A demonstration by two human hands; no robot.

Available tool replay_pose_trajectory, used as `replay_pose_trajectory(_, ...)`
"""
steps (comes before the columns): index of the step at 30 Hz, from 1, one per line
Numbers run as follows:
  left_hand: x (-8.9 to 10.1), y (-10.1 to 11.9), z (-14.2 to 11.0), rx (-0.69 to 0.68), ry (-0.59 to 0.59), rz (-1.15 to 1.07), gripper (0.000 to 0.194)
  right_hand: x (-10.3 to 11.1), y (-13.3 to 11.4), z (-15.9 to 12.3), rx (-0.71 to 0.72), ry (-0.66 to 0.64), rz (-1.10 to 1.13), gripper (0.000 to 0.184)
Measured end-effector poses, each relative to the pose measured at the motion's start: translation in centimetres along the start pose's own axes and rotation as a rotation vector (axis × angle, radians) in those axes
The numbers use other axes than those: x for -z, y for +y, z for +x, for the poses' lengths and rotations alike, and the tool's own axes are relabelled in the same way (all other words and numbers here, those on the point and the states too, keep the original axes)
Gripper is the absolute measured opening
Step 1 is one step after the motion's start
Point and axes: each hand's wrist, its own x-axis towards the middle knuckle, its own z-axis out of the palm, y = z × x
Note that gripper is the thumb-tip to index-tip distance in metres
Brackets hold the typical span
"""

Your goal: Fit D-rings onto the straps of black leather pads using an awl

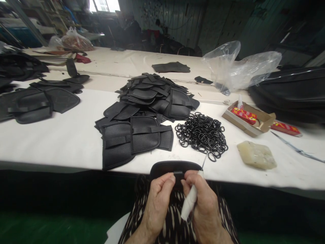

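At the table's front edge, a black leather piece [175, 165] with a rounded, stitched edge is held over the lap. My left hand [157, 198] pinches the small strap on it between thumb and finger. My right hand [207, 200] is closed around a white-handled awl [189, 202], its thin metal tip pointing up and away. The right thumb and fingertip also meet the leather by the strap. Just beyond lies a heap of black D-rings [201, 132]. Left of the rings, black leather pouches [146, 135] with straps are stacked in a pile.
A yellowish wax block [256, 155] and scissors [296, 147] lie to the right, below an open cardboard box [243, 127] with red packets. Clear plastic bags [241, 71] and a large black bag [291, 91] stand behind. More black leather pieces [35, 106] are at left.
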Motion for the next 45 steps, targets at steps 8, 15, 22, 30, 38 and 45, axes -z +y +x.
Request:
replay_pose_trajectory(8, -0.1, 0.2, 0.0, -0.004, -0.003, -0.065, 0.029, -0.4, 0.4, -0.3, 0.13, 0.067, -0.068, 0.017)
replay_pose_trajectory(15, 0.0, -0.2, 0.1, -0.01, -0.003, -0.086, 0.029, -0.4, 0.8, -0.7, 0.178, 0.06, -0.085, 0.019)
replay_pose_trajectory(22, 0.1, -0.4, 0.0, 0.002, 0.009, -0.091, 0.025, -0.9, 0.4, -0.7, -0.075, 0.077, 0.121, 0.017)
replay_pose_trajectory(30, 0.0, 0.6, 0.0, 0.006, -0.102, -0.038, 0.027, -0.9, 0.0, -0.2, -0.162, 0.095, 0.235, 0.01)
replay_pose_trajectory(38, 0.0, 1.0, -0.4, -0.002, -0.097, 0.033, 0.03, -1.2, -0.2, -0.1, -0.305, 0.082, 0.323, 0.013)
replay_pose_trajectory(45, -0.2, 0.7, -0.5, -0.036, -0.074, 0.1, 0.03, -1.1, -0.3, 0.0, -0.315, 0.069, 0.304, 0.02)
